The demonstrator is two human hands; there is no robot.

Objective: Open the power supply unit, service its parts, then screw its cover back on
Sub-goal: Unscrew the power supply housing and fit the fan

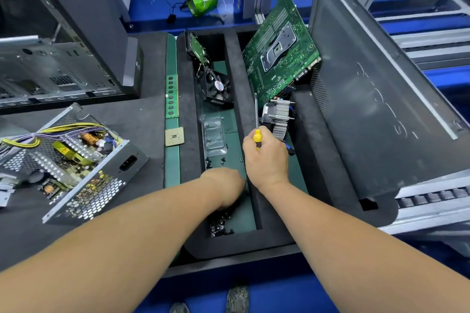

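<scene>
The power supply unit lies at the left on black foam with its cover off, showing wires, coils and a circuit board. My right hand grips a yellow-handled screwdriver with its shaft pointing up and away. My left hand reaches down into a foam tray compartment, wrist bent, fingers hidden beneath it. A pile of black screws lies just below that hand, and a few more screws sit just beyond it. Whether the left hand holds anything is hidden.
In the tray stand a black fan, a clear plastic shell, a heatsink cooler and a leaning green motherboard. A RAM stick and a CPU chip lie on the green strip. A dark case panel leans at right.
</scene>
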